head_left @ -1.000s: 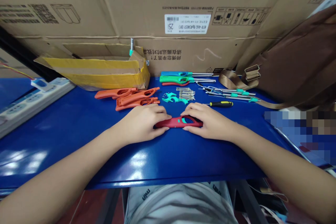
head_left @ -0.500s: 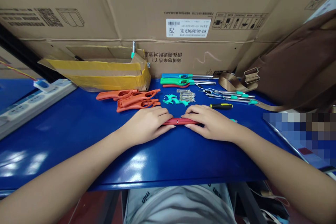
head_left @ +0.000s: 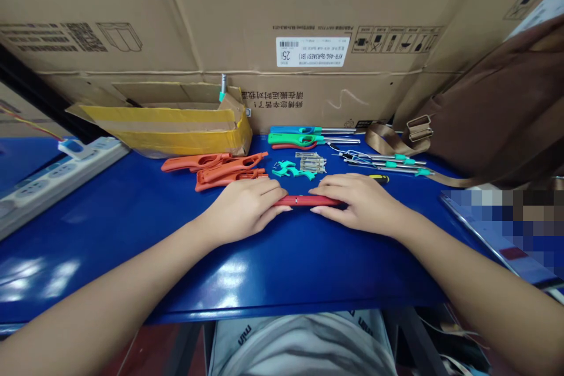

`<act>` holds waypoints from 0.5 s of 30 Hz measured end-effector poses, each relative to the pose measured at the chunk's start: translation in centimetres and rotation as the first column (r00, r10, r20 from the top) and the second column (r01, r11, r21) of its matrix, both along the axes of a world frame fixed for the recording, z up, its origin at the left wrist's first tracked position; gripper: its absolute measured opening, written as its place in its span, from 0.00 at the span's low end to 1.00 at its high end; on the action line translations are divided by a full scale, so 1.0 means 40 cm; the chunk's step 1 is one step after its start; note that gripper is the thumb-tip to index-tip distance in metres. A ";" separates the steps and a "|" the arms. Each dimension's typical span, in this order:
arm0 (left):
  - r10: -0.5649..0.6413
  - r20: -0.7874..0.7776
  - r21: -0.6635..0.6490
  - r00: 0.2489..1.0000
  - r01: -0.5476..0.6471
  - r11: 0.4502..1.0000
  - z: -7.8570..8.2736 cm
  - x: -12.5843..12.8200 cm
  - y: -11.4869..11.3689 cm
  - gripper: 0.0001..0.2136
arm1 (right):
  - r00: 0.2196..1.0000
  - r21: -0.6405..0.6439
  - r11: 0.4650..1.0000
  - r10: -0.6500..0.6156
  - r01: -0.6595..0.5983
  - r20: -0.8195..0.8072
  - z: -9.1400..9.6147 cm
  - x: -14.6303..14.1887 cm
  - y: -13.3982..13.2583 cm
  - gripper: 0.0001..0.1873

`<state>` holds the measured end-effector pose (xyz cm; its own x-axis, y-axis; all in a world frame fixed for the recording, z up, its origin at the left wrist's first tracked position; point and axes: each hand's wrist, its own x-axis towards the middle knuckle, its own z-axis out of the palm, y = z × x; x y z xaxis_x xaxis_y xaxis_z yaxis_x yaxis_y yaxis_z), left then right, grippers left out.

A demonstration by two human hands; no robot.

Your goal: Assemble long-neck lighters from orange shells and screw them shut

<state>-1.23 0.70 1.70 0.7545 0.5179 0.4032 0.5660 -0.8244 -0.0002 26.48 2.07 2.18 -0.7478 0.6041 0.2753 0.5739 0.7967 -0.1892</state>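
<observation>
A red plastic lighter body (head_left: 304, 201) lies on edge on the blue table (head_left: 132, 217), held between both hands. My left hand (head_left: 247, 205) is closed over its left end, fingers curled round it. Over the right end, my right hand (head_left: 356, 201) grips with fingers pressed together. Only the short middle stretch of the red body shows between the fingertips.
Orange handle shells (head_left: 220, 167) lie behind my left hand. Teal triggers (head_left: 288, 169), small metal parts (head_left: 312, 161), finished lighters (head_left: 304, 136), metal rods (head_left: 388, 160) and a screwdriver (head_left: 379, 178) sit further back. A taped carton (head_left: 171, 123), power strip (head_left: 48, 179), brown bag (head_left: 497, 111) surround.
The red body has been turned from lying flat, teal trigger showing, onto its edge, and both hands have closed in tighter over it.
</observation>
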 end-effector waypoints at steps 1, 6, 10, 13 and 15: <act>0.003 0.000 0.019 1.000 -0.003 1.000 0.002 -0.003 0.002 0.15 | 1.000 0.021 1.000 -0.019 0.019 -0.016 0.002 0.004 0.001 0.17; 0.015 0.020 0.047 1.000 -0.016 0.999 0.011 -0.015 0.008 0.14 | 0.998 0.073 0.996 -0.056 0.054 0.027 0.010 0.017 0.001 0.16; 0.041 0.051 -0.126 0.998 -0.034 0.991 0.022 -0.013 0.003 0.14 | 0.994 0.087 0.994 -0.068 0.060 0.090 0.013 0.017 0.001 0.18; 0.115 0.168 -0.447 0.979 -0.029 0.894 0.027 0.004 -0.009 0.15 | 0.992 0.028 0.995 -0.093 0.091 0.080 0.017 0.013 0.000 0.17; 0.244 0.254 -0.702 0.936 0.005 0.712 0.023 0.023 -0.019 0.19 | 0.996 -0.022 0.998 -0.062 0.064 0.058 0.018 0.006 -0.004 0.17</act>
<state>-0.30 -0.05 2.64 0.5664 0.8185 0.0962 0.5259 -0.4488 0.7225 26.73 1.92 2.92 -0.7222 0.6564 0.2180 0.6334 0.7543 -0.1728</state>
